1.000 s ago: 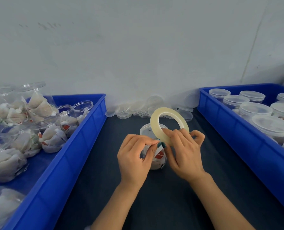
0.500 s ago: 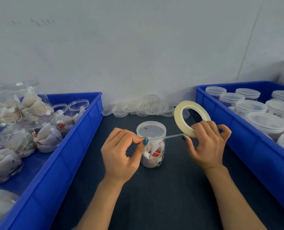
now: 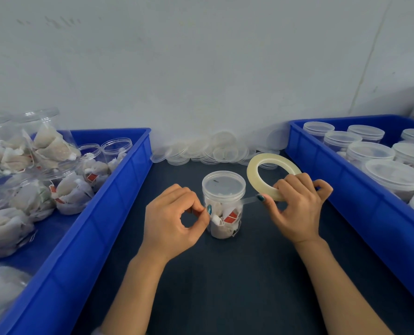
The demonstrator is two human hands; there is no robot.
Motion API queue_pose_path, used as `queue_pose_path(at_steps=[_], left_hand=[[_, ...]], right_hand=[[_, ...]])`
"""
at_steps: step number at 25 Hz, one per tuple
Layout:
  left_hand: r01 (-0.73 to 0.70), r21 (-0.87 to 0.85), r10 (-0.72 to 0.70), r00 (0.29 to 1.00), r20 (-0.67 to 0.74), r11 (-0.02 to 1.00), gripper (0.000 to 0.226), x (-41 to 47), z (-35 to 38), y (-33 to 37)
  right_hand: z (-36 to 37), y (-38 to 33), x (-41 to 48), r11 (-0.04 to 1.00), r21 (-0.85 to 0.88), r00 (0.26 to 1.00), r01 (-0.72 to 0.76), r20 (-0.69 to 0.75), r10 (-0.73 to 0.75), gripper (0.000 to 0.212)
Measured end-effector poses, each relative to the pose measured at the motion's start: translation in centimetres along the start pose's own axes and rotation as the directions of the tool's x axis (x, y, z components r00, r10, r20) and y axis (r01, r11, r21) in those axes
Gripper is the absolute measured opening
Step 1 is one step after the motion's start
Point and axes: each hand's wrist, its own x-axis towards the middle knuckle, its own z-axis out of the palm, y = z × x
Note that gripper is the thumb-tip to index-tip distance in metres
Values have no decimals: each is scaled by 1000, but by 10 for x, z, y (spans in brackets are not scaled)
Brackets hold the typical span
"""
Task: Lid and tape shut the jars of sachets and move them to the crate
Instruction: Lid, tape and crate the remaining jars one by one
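Jar (image 3: 223, 206), upright and lidded, crossed under the lid by a tape strip (image 3: 249, 200) pinched by left hand (image 3: 174, 223), roll (image 3: 251, 175) gripped by right hand (image 3: 297, 213), on table (image 3: 225, 274) between blue crates (image 3: 104, 213); red tags (image 3: 232, 217), writing illegible.

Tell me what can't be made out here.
Head view:
Free end of the clear tape strip: hidden by fingers of the left hand.
Print on the red sachet tags in the clear plastic jar: too small.
Left blue plastic crate: cut off by left and bottom edges.
Loose clear lids by the wall: blurred.
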Motion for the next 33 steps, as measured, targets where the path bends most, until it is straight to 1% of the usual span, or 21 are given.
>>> queue_pose_path(at_steps=[7,11,13,15,17,18,19,20,21,22,23,24,25,26,28,29,31,33], left_hand=[[82,44,-82,997,-1,996,21,-3,6,-6],[191,45,-192,981,14,981,18,-8,12,-13],[291,47,-293,955,37,955,19,-8,15,-15],[415,30,-416,908,45,909,20,-7,18,-14],[526,-2,-526,850,1,850,20,-6,20,-13],[552,-44,-554,832,-29,832,23,-6,20,-11],[550,-111,-556,830,-39,828,28,-7,21,-8],[533,-197,-545,838,-8,823,37,-8,23,-4],[534,-283,-535,841,78,797,54,-8,26,1],[562,-346,-527,827,199,751,75,-7,30,7],[601,-358,-519,799,305,715,96,-4,36,12],[633,-340,-517,769,376,695,110,0,42,15],[656,-328,-523,747,411,680,117,4,48,16],[673,-338,-536,734,418,658,115,7,52,14],[679,-397,-545,733,407,617,92,8,55,3],[677,-418,-539,735,412,605,83,9,55,-3],[677,-430,-511,734,447,597,82,11,51,-10],[681,-439,-472,727,498,586,83,14,49,-13]], right_hand=[[3,-5,0,1000,-14,1000,-21,14,21,54],[4,-7,0,999,-26,998,-47,42,48,52],[4,-8,0,998,-21,997,-57,58,59,50],[4,-9,-1,997,-16,995,-70,71,71,49],[3,-10,-1,997,-9,994,-83,74,83,48],[3,-11,0,996,-8,993,-89,74,89,47],[3,-12,0,996,-6,993,-94,75,94,47],[2,-12,0,995,0,992,-96,79,96,46],[2,-13,1,996,6,992,-94,83,93,46],[2,-13,0,996,8,992,-90,88,89,45],[2,-13,0,996,6,992,-87,92,86,45],[1,-14,0,996,8,991,-89,98,88,45],[1,-14,1,995,19,989,-98,109,95,46],[0,-14,2,993,37,986,-111,126,106,47],[-2,-11,4,989,77,978,-125,178,110,50],[-2,-9,4,991,80,974,-109,210,90,50],[-3,-5,6,997,55,963,-56,266,40,46],[-3,-5,7,998,32,952,-51,304,39,43]])
